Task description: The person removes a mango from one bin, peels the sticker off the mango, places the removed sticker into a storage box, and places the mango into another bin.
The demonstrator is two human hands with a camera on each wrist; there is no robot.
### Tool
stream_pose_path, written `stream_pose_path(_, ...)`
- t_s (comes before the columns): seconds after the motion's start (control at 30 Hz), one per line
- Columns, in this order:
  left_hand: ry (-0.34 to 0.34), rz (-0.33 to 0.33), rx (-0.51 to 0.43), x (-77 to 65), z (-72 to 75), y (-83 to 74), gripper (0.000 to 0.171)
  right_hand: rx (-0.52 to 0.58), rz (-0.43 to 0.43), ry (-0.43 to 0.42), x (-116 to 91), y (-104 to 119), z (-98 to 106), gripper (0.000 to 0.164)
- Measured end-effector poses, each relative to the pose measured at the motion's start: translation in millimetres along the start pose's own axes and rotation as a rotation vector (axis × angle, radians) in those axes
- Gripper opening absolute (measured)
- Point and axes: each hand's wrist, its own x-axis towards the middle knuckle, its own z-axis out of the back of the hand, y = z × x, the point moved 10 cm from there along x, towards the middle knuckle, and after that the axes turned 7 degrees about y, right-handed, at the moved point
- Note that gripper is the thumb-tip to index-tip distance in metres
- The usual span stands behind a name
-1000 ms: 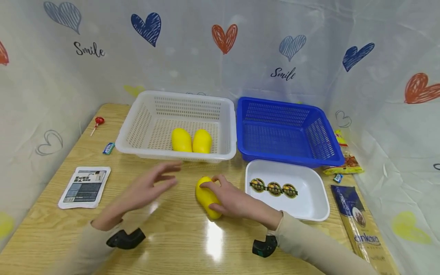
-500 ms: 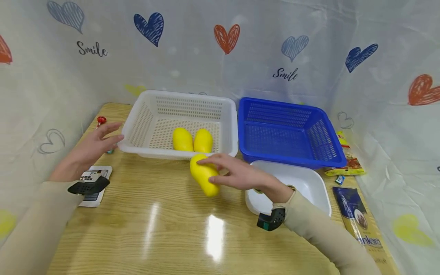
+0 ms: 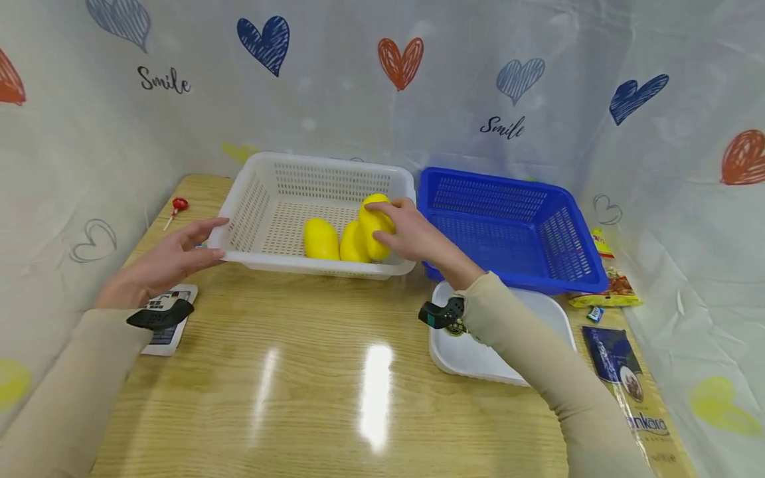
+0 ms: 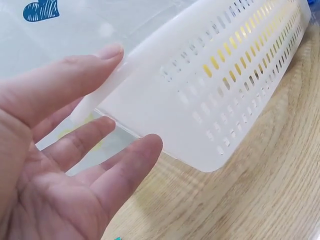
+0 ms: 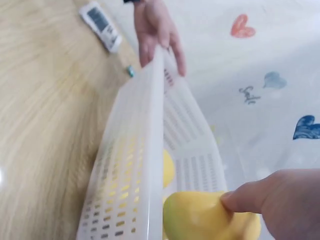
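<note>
My right hand (image 3: 412,229) grips a yellow mango (image 3: 375,229) inside the right front part of the white basket (image 3: 323,265). Two more mangoes lie to its left on the basket floor, one a full oval (image 3: 321,239), the other (image 3: 354,242) partly covered by the held one. In the right wrist view, the thumb presses on the held mango (image 5: 195,215), which shows a faint green tint. At the basket's left front corner, my left hand (image 3: 173,259) holds the rim, thumb on top and fingertips against the outer wall (image 4: 165,125) below.
A blue basket (image 3: 508,275) stands right of the white one. In front of it sits a white tray (image 3: 445,362), partly under my right forearm. Along the right edge lie a snack bag (image 3: 615,292) and an ankara packet (image 3: 627,392). A lollipop (image 3: 179,204) and a flat package (image 3: 173,332) lie left.
My right hand has lifted the mango from the table and carried it over the front rim into the white basket. My left hand has moved left and taken hold of the basket's rim.
</note>
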Motion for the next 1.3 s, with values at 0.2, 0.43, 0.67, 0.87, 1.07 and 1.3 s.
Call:
stream_pose_path(0.2,-0.023,0.038,0.038,-1.9,-1.0,-0.1,0.068,-0.155,-0.154,0.105,23.5,-7.8,-19.7,0.051)
stream_pose_path(0.43,-0.031,0.043,0.065,-2.8,-0.9,-0.9,0.067,-0.069,-0.139,0.150,40.4,-2.6,-37.0,0.051)
stream_pose_path(0.67,-0.026,0.057,0.105,0.8,-2.2,-1.0,0.068,0.006,-0.101,0.146,51.1,-14.1,-45.6,0.051)
stream_pose_path(0.87,-0.025,0.076,0.115,2.2,-1.4,1.4,0.069,0.026,-0.091,0.184,52.0,-22.1,-56.2,0.051)
stream_pose_path(1.07,-0.025,0.075,0.128,1.0,-0.6,1.1,0.069,-0.018,-0.063,0.148,47.0,-17.2,-50.6,0.048)
stream_pose_path(1.3,-0.026,0.078,0.144,-2.8,0.2,1.1,0.069,0.192,0.005,-0.013,-19.3,-17.4,-22.9,0.039)
